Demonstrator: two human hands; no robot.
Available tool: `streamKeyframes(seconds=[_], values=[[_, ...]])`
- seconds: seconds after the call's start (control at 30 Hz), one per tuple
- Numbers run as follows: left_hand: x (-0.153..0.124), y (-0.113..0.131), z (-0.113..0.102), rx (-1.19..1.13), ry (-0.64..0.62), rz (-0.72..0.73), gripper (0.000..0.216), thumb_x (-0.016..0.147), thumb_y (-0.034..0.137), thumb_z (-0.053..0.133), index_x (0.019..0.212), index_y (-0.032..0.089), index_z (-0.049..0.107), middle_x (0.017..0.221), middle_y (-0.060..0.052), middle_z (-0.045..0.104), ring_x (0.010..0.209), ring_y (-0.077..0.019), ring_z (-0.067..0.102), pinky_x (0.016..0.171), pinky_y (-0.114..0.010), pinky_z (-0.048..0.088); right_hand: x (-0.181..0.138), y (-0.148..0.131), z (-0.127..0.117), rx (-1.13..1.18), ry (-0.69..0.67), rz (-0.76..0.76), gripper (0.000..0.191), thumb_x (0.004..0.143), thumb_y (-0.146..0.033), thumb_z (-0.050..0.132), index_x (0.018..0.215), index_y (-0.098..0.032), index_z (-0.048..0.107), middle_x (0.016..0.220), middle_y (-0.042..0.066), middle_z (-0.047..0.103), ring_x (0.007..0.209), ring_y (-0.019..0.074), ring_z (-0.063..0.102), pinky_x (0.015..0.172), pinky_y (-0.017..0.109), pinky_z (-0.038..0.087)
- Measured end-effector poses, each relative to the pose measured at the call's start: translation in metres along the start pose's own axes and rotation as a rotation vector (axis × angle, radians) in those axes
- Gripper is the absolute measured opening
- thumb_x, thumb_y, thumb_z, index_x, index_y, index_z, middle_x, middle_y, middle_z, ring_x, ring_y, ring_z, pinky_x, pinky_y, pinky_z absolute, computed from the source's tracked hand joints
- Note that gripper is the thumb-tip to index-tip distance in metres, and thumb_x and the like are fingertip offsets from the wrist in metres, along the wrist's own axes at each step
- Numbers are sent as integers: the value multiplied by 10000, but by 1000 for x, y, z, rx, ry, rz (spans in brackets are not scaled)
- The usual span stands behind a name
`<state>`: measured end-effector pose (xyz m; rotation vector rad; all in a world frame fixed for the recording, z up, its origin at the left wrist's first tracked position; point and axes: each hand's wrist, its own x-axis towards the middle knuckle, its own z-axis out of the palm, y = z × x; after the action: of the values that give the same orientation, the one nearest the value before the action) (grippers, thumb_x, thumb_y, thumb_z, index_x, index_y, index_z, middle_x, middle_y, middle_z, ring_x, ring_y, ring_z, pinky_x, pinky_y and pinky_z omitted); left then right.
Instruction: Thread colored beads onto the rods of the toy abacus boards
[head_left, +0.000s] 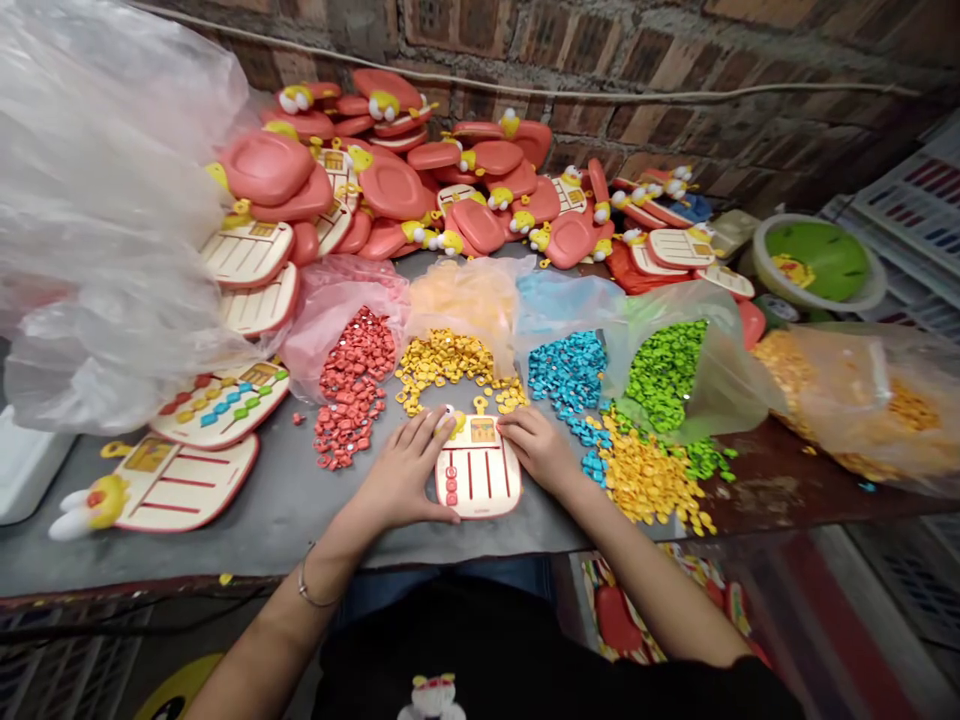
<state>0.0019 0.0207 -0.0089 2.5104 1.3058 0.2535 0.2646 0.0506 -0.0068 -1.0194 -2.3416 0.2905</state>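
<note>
A cream toy abacus board point(480, 470) with red trim lies on the grey table point(285, 510) in front of me. Red beads sit in its left slot; the other slots look bare. My left hand point(405, 475) rests against the board's left edge, fingers curled round its top corner. At the board's upper right corner, my right hand point(534, 445) pinches with fingers closed; what it holds is hidden. Piles of small beads lie just behind: red point(352, 385), yellow point(442, 365), blue point(570, 375), green point(664, 375), and more yellow point(649, 480) to the right.
A heap of red toy boards point(420, 180) fills the back against a brick wall. Finished and unfilled boards point(217, 410) lie at left beside a big clear plastic bag point(97, 220). A green bowl point(817, 260) and a bag of orange beads point(862, 400) stand at right.
</note>
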Motion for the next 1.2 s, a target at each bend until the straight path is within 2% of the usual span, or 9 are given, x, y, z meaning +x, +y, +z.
streamKeyframes(seconds=[0.1, 0.23, 0.47, 0.6, 0.67, 0.8, 0.9, 1.0, 1.2], values=[[1, 1, -1, 11, -6, -1, 1309, 535, 851, 646, 1541, 183, 141, 1591, -142, 183, 1436, -368, 193, 1149, -474, 155, -8, -8, -3, 55, 15, 91, 165, 945, -197, 498, 905, -201, 658, 869, 82, 671, 840, 216, 599, 755, 362, 520], [2, 2, -2, 12, -16, 16, 1299, 544, 868, 616, 1540, 177, 149, 1591, -148, 181, 1436, -372, 192, 1149, -469, 146, -9, -19, 1, 209, 28, 229, 78, 909, -223, 571, 963, -202, 624, 859, 62, 688, 768, 197, 634, 720, 335, 521], [1, 2, -2, 15, -14, 37, 1325, 529, 866, 624, 1535, 141, 155, 1582, -179, 190, 1429, -380, 203, 1149, -483, 155, 33, -51, 33, 292, -73, 189, 56, 875, -174, 598, 918, -198, 625, 825, 56, 708, 783, 205, 640, 730, 319, 487], [1, 2, -3, 16, -3, 37, 1315, 522, 833, 669, 1533, 162, 162, 1578, -172, 205, 1422, -378, 221, 1146, -485, 173, 37, -41, 18, 463, -237, 218, 100, 839, -232, 671, 929, -193, 649, 752, 10, 699, 713, 175, 635, 670, 271, 475], [0, 2, -5, 14, 5, 41, 1297, 531, 804, 693, 1532, 175, 159, 1574, -162, 219, 1421, -371, 222, 1148, -483, 173, 36, -25, 5, 497, -229, 254, 76, 861, -241, 646, 918, -193, 662, 782, 10, 702, 718, 164, 638, 664, 260, 476], [-1, 3, -10, 7, 13, 49, 1279, 531, 765, 725, 1529, 196, 163, 1564, -150, 242, 1418, -358, 223, 1160, -480, 156, 45, 14, -4, 226, -23, 289, 127, 891, -146, 564, 931, -180, 680, 912, 62, 701, 849, 193, 635, 765, 310, 490], [-1, 2, -11, -2, 18, 47, 1285, 507, 755, 745, 1521, 195, 189, 1558, -154, 249, 1416, -364, 221, 1167, -491, 139, 61, 32, 7, 47, -51, 213, 183, 883, -100, 551, 986, -170, 685, 985, 94, 679, 913, 211, 622, 803, 324, 495], [-1, 1, -12, -9, 13, 52, 1292, 494, 767, 742, 1516, 190, 202, 1551, -158, 259, 1413, -373, 225, 1169, -508, 124, 76, 35, 22, -99, -60, 195, 176, 900, -125, 542, 992, -182, 681, 1074, 111, 653, 975, 234, 593, 821, 336, 488], [0, 1, -12, -8, 9, 58, 1317, 480, 832, 692, 1513, 174, 207, 1548, -171, 269, 1425, -385, 202, 1174, -534, 66, 82, 33, 28, -183, -83, 212, 177, 901, -92, 498, 858, -186, 642, 987, 109, 639, 941, 236, 566, 782, 322, 467]])
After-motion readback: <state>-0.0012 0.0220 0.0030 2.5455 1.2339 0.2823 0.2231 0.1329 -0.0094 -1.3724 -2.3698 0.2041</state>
